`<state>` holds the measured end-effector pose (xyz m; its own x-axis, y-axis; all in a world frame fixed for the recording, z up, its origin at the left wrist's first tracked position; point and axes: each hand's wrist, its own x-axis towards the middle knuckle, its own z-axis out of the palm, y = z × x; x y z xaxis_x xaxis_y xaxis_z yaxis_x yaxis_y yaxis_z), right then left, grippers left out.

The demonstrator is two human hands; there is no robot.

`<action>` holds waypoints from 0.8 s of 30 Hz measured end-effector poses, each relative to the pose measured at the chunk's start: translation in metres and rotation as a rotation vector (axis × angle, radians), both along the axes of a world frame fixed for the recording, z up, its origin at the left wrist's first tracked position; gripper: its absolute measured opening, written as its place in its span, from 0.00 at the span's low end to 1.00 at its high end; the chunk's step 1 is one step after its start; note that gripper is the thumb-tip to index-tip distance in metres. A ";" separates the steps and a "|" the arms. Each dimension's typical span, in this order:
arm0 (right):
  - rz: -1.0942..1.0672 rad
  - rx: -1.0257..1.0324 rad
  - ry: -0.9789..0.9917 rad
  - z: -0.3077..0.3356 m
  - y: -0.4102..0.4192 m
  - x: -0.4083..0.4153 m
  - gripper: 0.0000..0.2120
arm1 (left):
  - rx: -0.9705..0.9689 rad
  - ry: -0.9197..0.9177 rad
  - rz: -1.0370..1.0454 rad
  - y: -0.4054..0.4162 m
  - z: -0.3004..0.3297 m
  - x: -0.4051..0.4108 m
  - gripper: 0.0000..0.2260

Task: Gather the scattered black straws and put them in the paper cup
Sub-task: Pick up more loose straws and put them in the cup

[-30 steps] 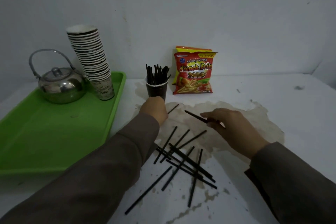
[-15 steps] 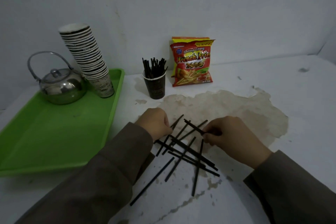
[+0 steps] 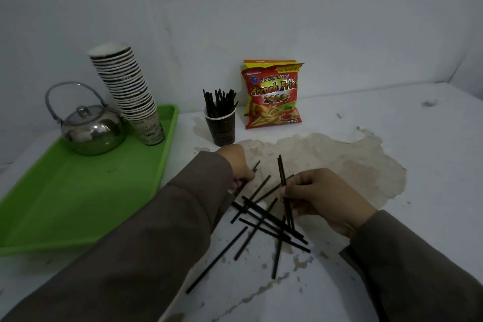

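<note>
Stained white tabletop: right hand pinches two near-upright straws; left hand grips one angled up-right.

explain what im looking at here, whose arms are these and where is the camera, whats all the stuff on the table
No machine here: these are a person's own arms, filmed by one camera worn on the head, looking forward and down. The right hand pinches a couple of black straws, standing them up. The left hand grips another straw at the edge of the loose pile on the stained white table. Behind stands a dark paper cup already holding straws, and a snack bag. To the left, a green tray carries a metal kettle and a stack of cups.
</note>
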<state>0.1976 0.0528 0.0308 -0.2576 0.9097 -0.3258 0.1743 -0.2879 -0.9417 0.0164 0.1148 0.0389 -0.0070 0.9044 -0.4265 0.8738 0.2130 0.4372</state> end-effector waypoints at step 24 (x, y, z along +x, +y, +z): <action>-0.150 0.923 -0.106 0.126 0.101 -0.098 0.26 | 1.064 -0.690 0.165 0.005 0.129 -0.072 0.07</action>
<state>0.0995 0.1541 0.1568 -0.1274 0.8410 0.5258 0.2935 0.5383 -0.7900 -0.0553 0.1200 0.1676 -0.2188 0.8102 0.5439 0.3956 -0.4359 0.8084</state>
